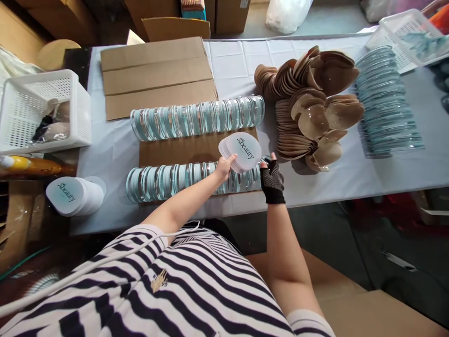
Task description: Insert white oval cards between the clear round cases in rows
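Observation:
My left hand is closed on a stack of white rounded cards, the top one printed "beauty". It holds them above the right part of the near row of clear cases with pale teal inserts. My right hand, in a black fingerless glove, is at the right end of that row. Its thumb and a fingertip are apart, close to the last case; whether they touch it is hard to tell. A matching far row of clear cases lies parallel behind, with brown cardboard between the rows.
Brown moulded cups are piled to the right, beside more stacked clear cases. More white cards lie at the near left corner. A white basket stands left, another white basket far right. Flat cardboard lies behind.

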Demonstrator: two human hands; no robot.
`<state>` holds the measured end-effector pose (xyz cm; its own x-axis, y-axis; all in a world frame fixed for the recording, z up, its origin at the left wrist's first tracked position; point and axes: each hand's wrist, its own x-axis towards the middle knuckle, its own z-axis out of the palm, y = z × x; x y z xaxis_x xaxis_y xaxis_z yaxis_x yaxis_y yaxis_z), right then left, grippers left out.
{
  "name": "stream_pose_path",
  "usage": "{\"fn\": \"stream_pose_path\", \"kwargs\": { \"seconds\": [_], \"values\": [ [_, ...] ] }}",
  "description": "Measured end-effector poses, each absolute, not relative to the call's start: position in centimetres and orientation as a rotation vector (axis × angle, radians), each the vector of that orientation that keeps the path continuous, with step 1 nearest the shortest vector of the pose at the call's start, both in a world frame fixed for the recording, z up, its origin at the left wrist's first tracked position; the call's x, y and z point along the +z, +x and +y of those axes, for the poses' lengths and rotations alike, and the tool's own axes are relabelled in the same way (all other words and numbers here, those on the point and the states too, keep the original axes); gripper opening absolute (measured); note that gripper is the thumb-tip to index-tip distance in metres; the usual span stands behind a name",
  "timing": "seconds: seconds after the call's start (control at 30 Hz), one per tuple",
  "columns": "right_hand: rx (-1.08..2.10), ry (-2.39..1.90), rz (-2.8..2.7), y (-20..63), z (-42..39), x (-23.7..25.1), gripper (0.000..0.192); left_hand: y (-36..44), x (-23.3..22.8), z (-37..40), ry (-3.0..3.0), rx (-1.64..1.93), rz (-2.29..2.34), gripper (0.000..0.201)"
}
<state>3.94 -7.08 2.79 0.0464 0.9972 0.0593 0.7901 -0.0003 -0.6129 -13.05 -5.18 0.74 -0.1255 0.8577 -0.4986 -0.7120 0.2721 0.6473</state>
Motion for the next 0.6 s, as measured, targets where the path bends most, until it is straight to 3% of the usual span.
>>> {"fn": "stream_pose_path", "kwargs": {
  "seconds": [0.13, 0.37, 0.6],
  "values": [
    [0.328, -1.769, -1.856, 1.5, -6.7, 3.8, 0.055, -13.4, 1.0, -7.1, 0.296, 1.331, 1.037, 0.018],
    [0.431, -2.023, -1.534, 0.1, -13.1, 2.8, 0.056, -16.2, 1.8, -6.9, 0.245, 1.294, 1.013, 0.021],
    [0.572, -2.175, -2.277, 0.5, -21.8, 3.0, 0.036, -19.6, 0.9, -5.1, 0.076, 1.36, 1.103, 0.022]
  ]
}}
